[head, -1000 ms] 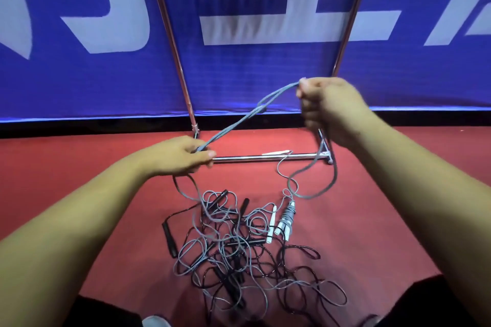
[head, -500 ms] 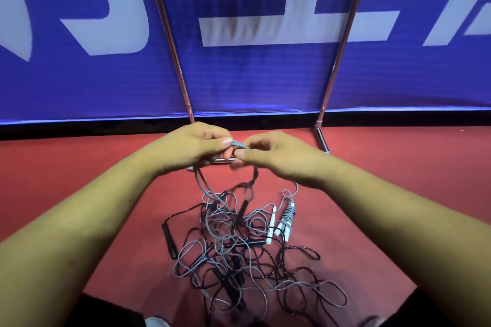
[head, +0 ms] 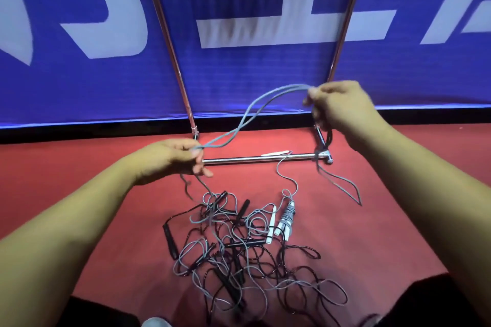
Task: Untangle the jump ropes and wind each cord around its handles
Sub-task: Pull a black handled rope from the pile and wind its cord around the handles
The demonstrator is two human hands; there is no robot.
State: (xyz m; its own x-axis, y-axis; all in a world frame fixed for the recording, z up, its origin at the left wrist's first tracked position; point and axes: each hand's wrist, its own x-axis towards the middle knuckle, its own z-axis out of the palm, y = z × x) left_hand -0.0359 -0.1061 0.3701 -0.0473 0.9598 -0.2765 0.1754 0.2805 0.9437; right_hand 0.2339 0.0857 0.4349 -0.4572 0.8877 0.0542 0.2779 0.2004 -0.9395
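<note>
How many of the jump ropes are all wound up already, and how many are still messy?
One bundle looks nearly done: grey cord coiled round white handles, with a tail trailing off. In hand: the left hand and right hand stretch a doubled grey cord between them. Left: the tangle of black and grey cords on the floor, black handles loose in it. I cannot count those ropes.
</note>
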